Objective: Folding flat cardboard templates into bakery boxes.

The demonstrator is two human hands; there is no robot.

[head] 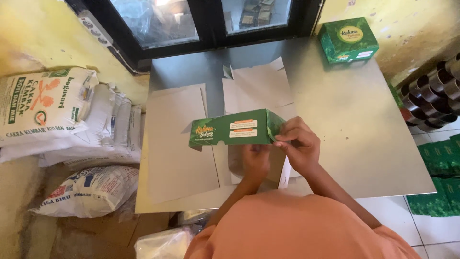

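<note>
Both hands grip a half-folded green carton [235, 128]: right hand [299, 144] pinching its right edge, left hand [255, 162] underneath; bare steel table [354, 124] lies rightward.

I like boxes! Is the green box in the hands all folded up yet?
Not yet. The green carton is half folded: its left end gapes with flaps loose, while finished box sits closed.

A small bakery's packing corner, by the look of it. Ahead of the grip, a bare steel counter [354, 129] strewn with flat unfolded carton blanks [175, 139]; far right of it, a finished green box [348, 40]. Left of the grip, stacked flour sacks [45, 108] on the floor against a worn yellow wall [38, 33]. Right of the grip, nested round metal tins [433, 93] and bundled green cartons [441, 177].
</note>
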